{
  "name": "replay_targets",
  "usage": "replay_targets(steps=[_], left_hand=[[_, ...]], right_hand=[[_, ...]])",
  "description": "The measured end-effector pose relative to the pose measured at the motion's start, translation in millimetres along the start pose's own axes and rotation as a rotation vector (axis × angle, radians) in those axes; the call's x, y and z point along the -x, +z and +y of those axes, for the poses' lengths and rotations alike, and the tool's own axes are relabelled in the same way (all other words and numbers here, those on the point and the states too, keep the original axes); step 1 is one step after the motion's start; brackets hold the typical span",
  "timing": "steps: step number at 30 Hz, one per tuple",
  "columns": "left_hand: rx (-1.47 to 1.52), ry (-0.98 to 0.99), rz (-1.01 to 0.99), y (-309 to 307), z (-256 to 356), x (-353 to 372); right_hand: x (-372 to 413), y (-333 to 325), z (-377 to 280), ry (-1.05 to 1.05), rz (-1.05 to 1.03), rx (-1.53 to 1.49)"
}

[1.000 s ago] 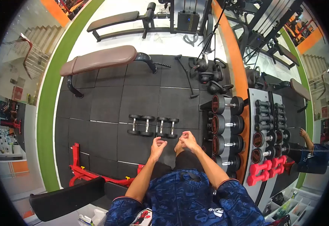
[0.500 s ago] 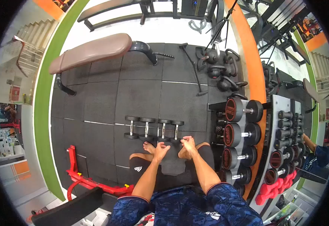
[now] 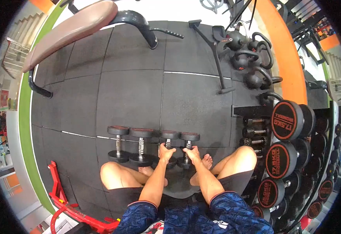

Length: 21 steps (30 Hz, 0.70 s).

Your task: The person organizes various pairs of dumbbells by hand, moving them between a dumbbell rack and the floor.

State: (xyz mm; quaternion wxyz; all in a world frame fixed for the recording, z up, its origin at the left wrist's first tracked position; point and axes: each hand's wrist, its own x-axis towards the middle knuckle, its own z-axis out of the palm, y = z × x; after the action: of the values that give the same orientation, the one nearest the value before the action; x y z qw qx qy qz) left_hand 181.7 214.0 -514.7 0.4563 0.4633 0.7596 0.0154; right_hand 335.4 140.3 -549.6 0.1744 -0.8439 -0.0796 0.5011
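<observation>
Several black dumbbells stand in a row on the floor in front of my bare feet. My left hand (image 3: 166,153) is closed around the handle of the third dumbbell from the left (image 3: 170,135), thumb across the bar. The rightmost dumbbell (image 3: 190,136) has my right hand (image 3: 192,155) wrapped on its handle. Both of these weights rest on the floor, their near heads partly behind my hands. To the left, untouched, are the leftmost dumbbell (image 3: 118,130) and a second dumbbell (image 3: 141,133), each with a bare metal handle.
A rack of large dumbbells (image 3: 281,160) rises close on my right, beside a mirror. Kettlebells (image 3: 244,60) and a black T-shaped bar (image 3: 213,56) lie ahead right. A brown padded bench (image 3: 73,29) stands ahead left, a red metal frame (image 3: 59,187) near left.
Both hands have gone forward and down from above my feet onto the two right-hand dumbbells and closed on their handles. My view has moved lower and closer, and my knees have spread.
</observation>
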Motion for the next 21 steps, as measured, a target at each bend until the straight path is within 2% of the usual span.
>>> replay_targets(steps=[2, 3, 6, 7, 8, 10, 17, 21], left_hand=[[0.091, -0.031, -0.129, 9, -18, -30], [0.240, -0.024, -0.186, 16, -28, -41], [0.474, -0.247, -0.508, 19, -34, -50], [0.512, -0.253, -0.488, 20, -31, -46], [0.536, -0.237, -0.509, 22, -35, -49], [0.587, -0.203, -0.548, 22, -42, -54], [0.617, -0.125, -0.472, 23, -40, -44], [0.655, -0.082, -0.460, 16, -41, -26]], right_hand=[[-20, 11, 8, 0.107, -0.153, -0.094], [-24, 11, 12, 0.083, -0.306, -0.270], [-23, 12, 14, 0.108, -0.368, -0.392], [-25, 17, 12, 0.163, -0.412, -0.390], [-21, 21, 10, 0.150, -0.368, -0.550], [-21, 21, 9, 0.149, -0.368, -0.582], [-14, 29, 10, 0.078, -0.257, -0.605], [6, 19, 12, 0.014, -0.267, -0.612]])
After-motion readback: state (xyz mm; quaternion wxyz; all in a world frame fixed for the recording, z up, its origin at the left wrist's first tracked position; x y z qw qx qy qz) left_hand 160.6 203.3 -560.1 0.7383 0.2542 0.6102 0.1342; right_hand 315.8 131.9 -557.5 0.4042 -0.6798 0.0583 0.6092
